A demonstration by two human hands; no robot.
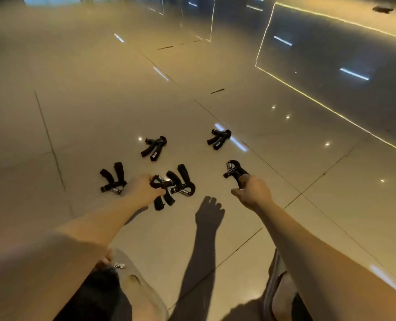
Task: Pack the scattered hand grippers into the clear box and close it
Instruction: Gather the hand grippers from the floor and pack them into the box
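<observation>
Several black hand grippers lie scattered on the glossy tiled floor. My left hand [143, 188] is closed on one hand gripper [162, 193] whose handles point toward me. It lies against another hand gripper [183, 181]. My right hand [253, 191] holds a hand gripper [234, 170] by its handles, spring end pointing away. A loose gripper [113, 178] lies left of my left hand. Two more grippers rest farther out, one in the middle [154, 148] and one to the right [219, 139]. No clear box shows in this view.
The shiny floor [100, 100] reflects ceiling lights. A dark glossy wall panel with lit edges [331, 54] runs along the right. My knees and slippers [134, 286] sit at the bottom of the view, with my arm's shadow between them.
</observation>
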